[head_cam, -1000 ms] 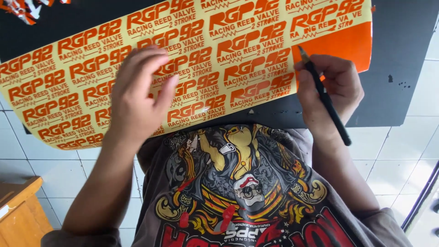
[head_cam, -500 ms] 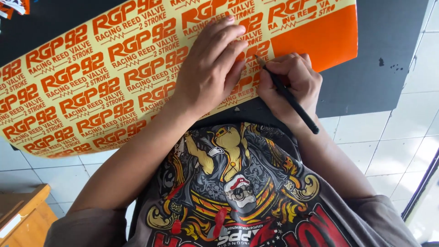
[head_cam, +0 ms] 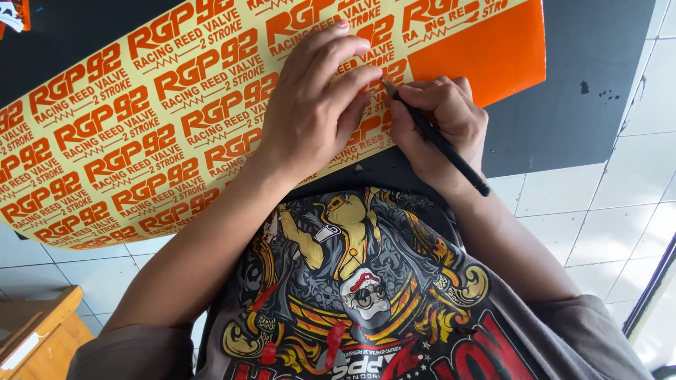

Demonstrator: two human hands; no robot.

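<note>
A large yellow sheet [head_cam: 141, 134] of cut orange lettering stickers lies on a black mat [head_cam: 584, 84], with an unweeded solid orange patch [head_cam: 486, 53] at its right end. My left hand [head_cam: 313, 105] lies flat on the sheet, fingers spread, pressing it down near its lower right part. My right hand [head_cam: 440, 127] grips a thin black pen-like tool [head_cam: 440, 141], its tip touching the sheet right beside my left fingertips.
The mat rests on a white tiled floor [head_cam: 612, 218]. A wooden piece [head_cam: 32, 334] sits at the bottom left. Orange sticker scraps [head_cam: 13, 14] lie at the top left corner. My printed grey shirt [head_cam: 366, 295] fills the lower middle. A dark rail [head_cam: 651, 288] runs along the right edge.
My left hand moved from the sheet's left-centre to the right, next to the tool. My right hand brought the tool tip leftward off the orange patch onto the lettering. The view shifted slightly.
</note>
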